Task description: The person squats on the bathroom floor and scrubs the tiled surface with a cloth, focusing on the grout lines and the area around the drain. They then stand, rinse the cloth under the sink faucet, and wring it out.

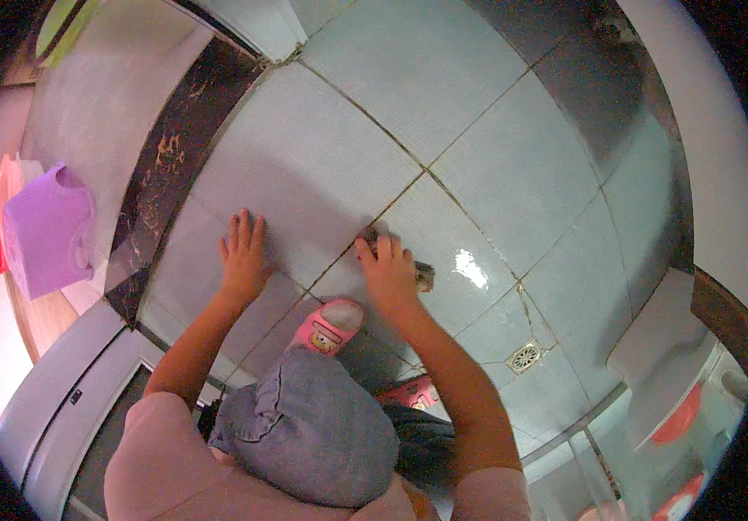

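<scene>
Near the middle of the view, the fingers of the right hand (389, 271) were curled over a dark, brush-like block (426, 278), held on the floor tiles (513, 165), its brown end jutting toward four o'clock. At nine o'clock from that hand, the left hand (245, 263) was palm down, holding nothing, its fingers parted and pointing toward twelve. Just beside the right hand, at seven o'clock, showed a pink slipper (315, 333); a square floor drain (526, 357) sat farther off at four. Well apart at ten ran a dark marbled threshold (174, 148), and at nine, past the left hand, was a purple plastic stool (48, 230).
</scene>
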Motion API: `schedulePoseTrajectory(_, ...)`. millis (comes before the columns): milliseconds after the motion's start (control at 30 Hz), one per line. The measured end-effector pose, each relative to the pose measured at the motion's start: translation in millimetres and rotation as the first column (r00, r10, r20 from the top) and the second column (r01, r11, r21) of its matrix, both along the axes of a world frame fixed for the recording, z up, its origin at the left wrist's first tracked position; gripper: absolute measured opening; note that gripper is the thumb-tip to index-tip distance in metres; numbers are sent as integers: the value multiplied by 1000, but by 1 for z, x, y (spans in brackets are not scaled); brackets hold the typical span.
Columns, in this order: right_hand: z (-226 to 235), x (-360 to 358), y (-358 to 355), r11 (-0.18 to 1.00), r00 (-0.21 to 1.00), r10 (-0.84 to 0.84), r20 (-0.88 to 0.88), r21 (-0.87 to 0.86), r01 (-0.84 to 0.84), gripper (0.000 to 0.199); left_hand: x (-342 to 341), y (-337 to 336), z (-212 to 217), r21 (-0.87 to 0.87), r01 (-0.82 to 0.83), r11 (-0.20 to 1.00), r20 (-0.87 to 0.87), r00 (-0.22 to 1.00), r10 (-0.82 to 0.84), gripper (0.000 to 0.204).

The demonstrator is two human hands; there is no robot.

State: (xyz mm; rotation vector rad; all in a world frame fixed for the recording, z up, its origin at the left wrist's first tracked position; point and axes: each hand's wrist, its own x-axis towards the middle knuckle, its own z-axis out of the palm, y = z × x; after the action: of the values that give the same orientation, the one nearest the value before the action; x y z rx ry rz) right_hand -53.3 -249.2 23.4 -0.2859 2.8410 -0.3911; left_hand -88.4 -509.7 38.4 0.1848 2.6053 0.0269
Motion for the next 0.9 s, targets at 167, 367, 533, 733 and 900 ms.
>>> schedulePoseTrajectory(167,-5,-49,44,948,938,-312,-153,11,317,33,-5,4,9,53,34,998,23,999,-35,98)
schedulePoseTrajectory(367,-4,6,-4,998,998,-57,7,-12,57,35,-6,6,6,8,3,1000,59,998,-3,99)
schedulePoseTrajectory(533,-4,-47,38,944,935,-326,-139,11,331,30,-7,10,13,25,14,1000,56,998,-16,99)
schedulePoseTrajectory(733,7,0,-29,973,987,-150,57,-167,157,32,-6,6,2,11,2,1000,51,999,-2,100)
schedulePoseTrajectory(900,-8,-18,-22,990,991,-118,-56,-90,113,34,-9,6,10,-7,20,1000,81,996,-20,101)
